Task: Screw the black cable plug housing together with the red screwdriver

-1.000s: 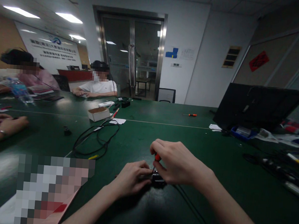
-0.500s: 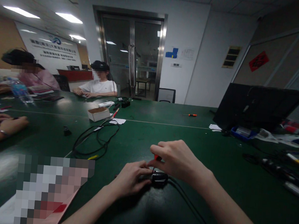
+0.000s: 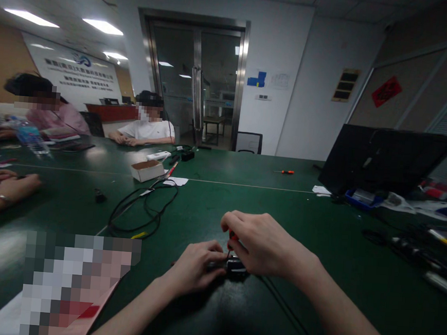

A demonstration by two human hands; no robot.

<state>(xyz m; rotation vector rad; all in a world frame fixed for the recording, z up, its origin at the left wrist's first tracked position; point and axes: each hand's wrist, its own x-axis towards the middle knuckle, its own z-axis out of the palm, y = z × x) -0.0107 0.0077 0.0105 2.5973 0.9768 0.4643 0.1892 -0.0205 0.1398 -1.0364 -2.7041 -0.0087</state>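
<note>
Black device (image 3: 235, 266) now sits partly behind right hand (image 3: 262, 243).

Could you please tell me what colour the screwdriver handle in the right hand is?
The handle looks mostly orange-red, seen in the head view.

I get rather dim view. Ceiling lights (image 3: 102, 26) shine bright, far beyond left hand (image 3: 198, 266) and to left. Pale glare lies on green table (image 3: 205, 202), left of same hand; dark shadow under it. Mosaic blocks cover papers (image 3: 5, 310) nearby. To right of right hand (image 3: 266, 243), I find monitor (image 3: 386, 162) stretched, dark gear (image 3: 408, 248) blurred.
</note>
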